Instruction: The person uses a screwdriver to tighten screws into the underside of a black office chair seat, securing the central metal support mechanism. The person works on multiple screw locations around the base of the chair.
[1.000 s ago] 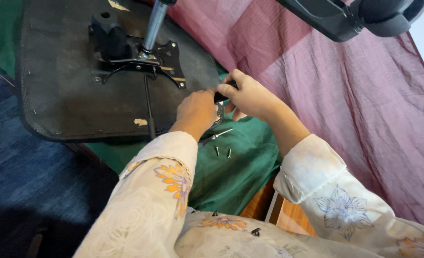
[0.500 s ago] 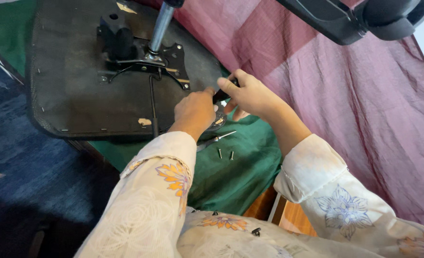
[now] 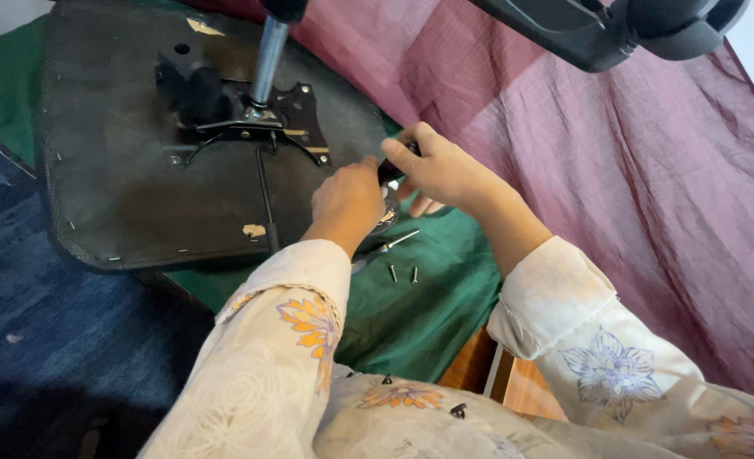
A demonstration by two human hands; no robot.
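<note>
An upturned black chair seat point(image 3: 139, 170) lies on green cloth, with its metal mounting plate point(image 3: 262, 127) and gas-lift column point(image 3: 266, 64) pointing up. My left hand point(image 3: 347, 200) rests at the seat's right edge, fingers curled over something I cannot make out. My right hand point(image 3: 436, 170) grips a black tool handle point(image 3: 391, 168) just above it. Two loose screws point(image 3: 402, 274) and a thin metal tool point(image 3: 385, 248) lie on the cloth below my hands.
Green cloth point(image 3: 428, 314) covers the work surface, with maroon fabric point(image 3: 632, 187) draped to the right. A black chair part point(image 3: 615, 30) juts in at the top right. Blue carpet point(image 3: 45, 331) is at the left, and a wooden edge point(image 3: 479, 374) shows near my lap.
The view has shifted slightly, so the seat sits lower in frame. Both hands stay together at the seat's right edge, the right one still working the black handle.
</note>
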